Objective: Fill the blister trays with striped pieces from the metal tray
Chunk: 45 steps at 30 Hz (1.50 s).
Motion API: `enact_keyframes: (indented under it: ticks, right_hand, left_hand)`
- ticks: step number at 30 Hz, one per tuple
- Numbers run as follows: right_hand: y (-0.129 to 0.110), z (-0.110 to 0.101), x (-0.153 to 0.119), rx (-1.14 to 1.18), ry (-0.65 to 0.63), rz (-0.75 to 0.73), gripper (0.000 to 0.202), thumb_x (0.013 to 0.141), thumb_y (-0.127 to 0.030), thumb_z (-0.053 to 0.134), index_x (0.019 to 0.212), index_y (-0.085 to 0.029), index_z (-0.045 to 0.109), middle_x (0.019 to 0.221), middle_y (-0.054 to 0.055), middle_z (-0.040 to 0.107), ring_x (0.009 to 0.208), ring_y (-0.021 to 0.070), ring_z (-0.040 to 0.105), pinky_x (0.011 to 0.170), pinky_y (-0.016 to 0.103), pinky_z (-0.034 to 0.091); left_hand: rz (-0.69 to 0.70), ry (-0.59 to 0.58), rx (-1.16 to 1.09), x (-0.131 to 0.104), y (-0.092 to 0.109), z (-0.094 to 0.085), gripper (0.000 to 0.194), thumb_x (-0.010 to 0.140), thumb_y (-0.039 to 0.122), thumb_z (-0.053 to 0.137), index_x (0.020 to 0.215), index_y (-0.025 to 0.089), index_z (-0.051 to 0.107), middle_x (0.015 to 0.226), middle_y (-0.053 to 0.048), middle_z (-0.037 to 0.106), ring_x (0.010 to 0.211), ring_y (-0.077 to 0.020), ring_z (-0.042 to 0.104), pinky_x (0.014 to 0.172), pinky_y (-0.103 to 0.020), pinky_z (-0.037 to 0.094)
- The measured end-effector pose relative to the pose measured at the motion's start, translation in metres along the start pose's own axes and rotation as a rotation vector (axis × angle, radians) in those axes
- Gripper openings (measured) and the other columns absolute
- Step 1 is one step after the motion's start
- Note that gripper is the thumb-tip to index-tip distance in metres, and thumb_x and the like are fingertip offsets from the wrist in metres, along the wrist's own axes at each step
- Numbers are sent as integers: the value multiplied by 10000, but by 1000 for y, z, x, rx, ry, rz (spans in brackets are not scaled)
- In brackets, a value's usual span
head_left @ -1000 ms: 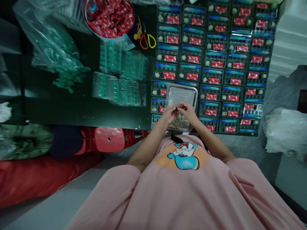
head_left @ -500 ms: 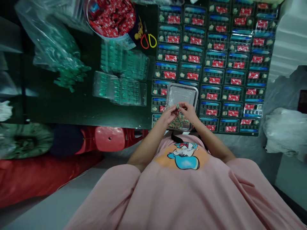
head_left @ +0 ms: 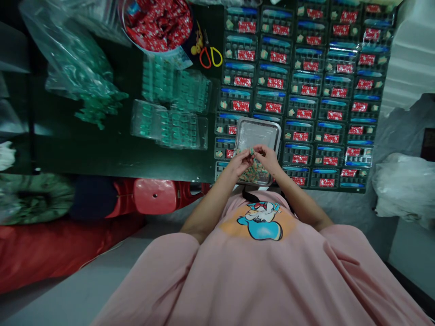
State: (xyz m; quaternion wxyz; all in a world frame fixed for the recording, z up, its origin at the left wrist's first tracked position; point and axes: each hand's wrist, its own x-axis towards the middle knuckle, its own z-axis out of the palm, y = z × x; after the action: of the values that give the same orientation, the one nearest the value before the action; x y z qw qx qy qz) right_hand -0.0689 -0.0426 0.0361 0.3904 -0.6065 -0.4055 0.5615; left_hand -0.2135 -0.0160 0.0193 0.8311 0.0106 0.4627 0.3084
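My left hand and my right hand meet over a metal tray. Between their fingertips is a small green-and-cream piece, pinched from both sides; its exact kind is too small to make out. Many similar small pieces lie loose in the near half of the tray, below my hands. The tray rests on top of some black compartment trays, each with a blue pen-like item, a red patterned packet and a small pale piece.
At the left stand clear packs of green parts and a plastic bag spilling green pieces. A tub of red packets and scissors lie farther back. A red stool is below the table edge.
My hands stay almost in the same place, with the small piece still between the fingertips. The view has shifted very slightly.
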Motion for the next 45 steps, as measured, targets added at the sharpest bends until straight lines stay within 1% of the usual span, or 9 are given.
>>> enact_keyframes:
  ticks: [7, 13, 24, 26, 28, 34, 37, 40, 45]
  right_hand:
    - [1, 1, 0, -40, -22, -29, 240, 826, -337, 613, 991, -181, 689, 868, 24, 704, 778, 157, 638, 801, 304, 513]
    - [-2, -2, 0, -316, 76, -170, 147, 788, -251, 708, 927, -202, 706, 903, 33, 684, 863, 180, 598, 851, 312, 479]
    - [4, -17, 3, -399, 88, -124, 86, 800, -199, 669, 880, -201, 701, 834, 8, 684, 786, 153, 600, 780, 270, 475]
    - [6, -36, 7, -367, 147, -104, 88, 786, -227, 672, 867, -203, 696, 819, -1, 684, 768, 147, 599, 775, 266, 477]
    - [7, -70, 16, -333, 251, -89, 120, 777, -263, 663, 877, -201, 689, 824, -4, 685, 767, 145, 601, 786, 269, 480]
    - [-4, -216, 68, -358, 593, 29, 233, 773, -326, 632, 918, -151, 682, 870, 35, 709, 799, 160, 611, 807, 281, 480]
    - [-13, -267, 96, -504, 651, 106, 232, 789, -277, 608, 939, -124, 696, 932, 69, 728, 833, 164, 625, 832, 276, 471]
    - [-19, -291, 116, -645, 641, 177, 243, 797, -258, 615, 966, -113, 712, 974, 95, 739, 863, 180, 641, 840, 280, 466]
    - [-14, -301, 134, -806, 548, 265, 207, 804, -225, 638, 961, -128, 733, 976, 92, 746, 873, 188, 646, 833, 282, 462]
  left_hand:
    - [42, 13, 30, 2, -2, -1, 136, 750, 73, 670, 874, 125, 689, 745, -34, 685, 623, -88, 605, 588, -187, 477]
    - [181, 30, 162, 3, -3, 0, 228, 674, 136, 786, 886, 127, 703, 761, -27, 706, 638, -78, 617, 625, -177, 483]
    - [216, 61, 337, 3, -6, 18, 337, 545, 207, 878, 815, 151, 685, 752, -15, 705, 657, -103, 638, 607, -191, 472]
    - [216, 59, 360, 2, -6, 21, 362, 558, 222, 871, 863, 155, 687, 803, -24, 715, 689, -111, 653, 617, -198, 467]
    - [222, 60, 381, 2, -5, 23, 374, 580, 236, 860, 902, 160, 685, 849, -31, 719, 707, -110, 659, 622, -200, 458]
    - [265, 108, 375, -1, 0, 15, 424, 556, 286, 877, 916, 176, 683, 873, -18, 710, 736, -107, 663, 629, -193, 442]
    - [298, 152, 362, -4, -2, 9, 436, 541, 303, 882, 906, 176, 679, 874, -21, 708, 745, -111, 657, 632, -198, 440]
    - [318, 203, 369, -7, -4, 7, 410, 564, 303, 862, 907, 180, 674, 873, -24, 705, 729, -111, 642, 630, -210, 446]
    - [312, 260, 364, -7, -7, 11, 376, 576, 298, 845, 894, 189, 676, 868, -21, 708, 726, -119, 643, 628, -217, 449]
